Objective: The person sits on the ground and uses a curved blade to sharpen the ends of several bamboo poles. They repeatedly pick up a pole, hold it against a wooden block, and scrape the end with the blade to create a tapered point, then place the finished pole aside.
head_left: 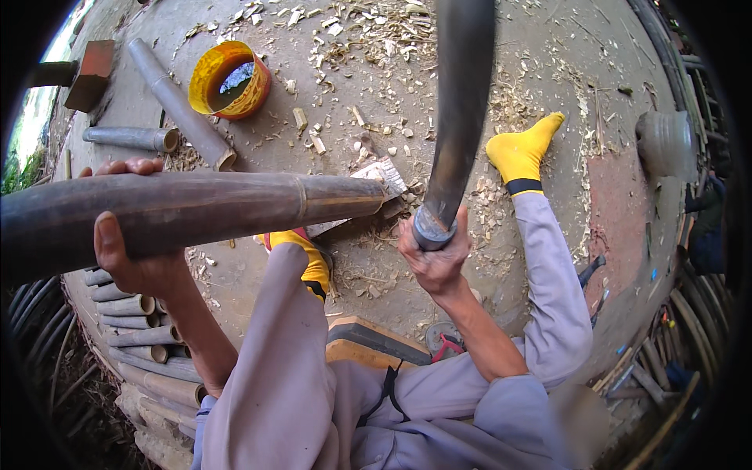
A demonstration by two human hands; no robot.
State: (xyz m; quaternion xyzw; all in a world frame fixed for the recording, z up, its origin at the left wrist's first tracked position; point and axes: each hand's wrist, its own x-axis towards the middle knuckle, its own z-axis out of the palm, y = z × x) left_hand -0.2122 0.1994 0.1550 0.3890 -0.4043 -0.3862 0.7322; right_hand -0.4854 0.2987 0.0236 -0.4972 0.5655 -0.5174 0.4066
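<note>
My left hand (137, 251) is closed around a thick dark bamboo pole (211, 205), thumb on the near side and fingertips over the far side. The pole runs in from the left edge, with its narrower end over a pale, hacked piece of wood (380, 174) between my feet. My right hand (436, 262) wraps the handle of what looks like a machete. Its long dark curved blade (464, 94) stands raised from the grey handle top, slightly blurred. Blade and bamboo are apart. The handle's lower part is hidden in my fist.
A yellow-red tub (229, 81) of dark liquid stands far left, beside cut bamboo lengths (180, 102) and a reddish block (90, 76). Stacked bamboo (149, 333) lies near left. Pale chips (384, 39) litter the ground. A grey cylindrical container (666, 146) stands right, past my yellow-socked foot (525, 149).
</note>
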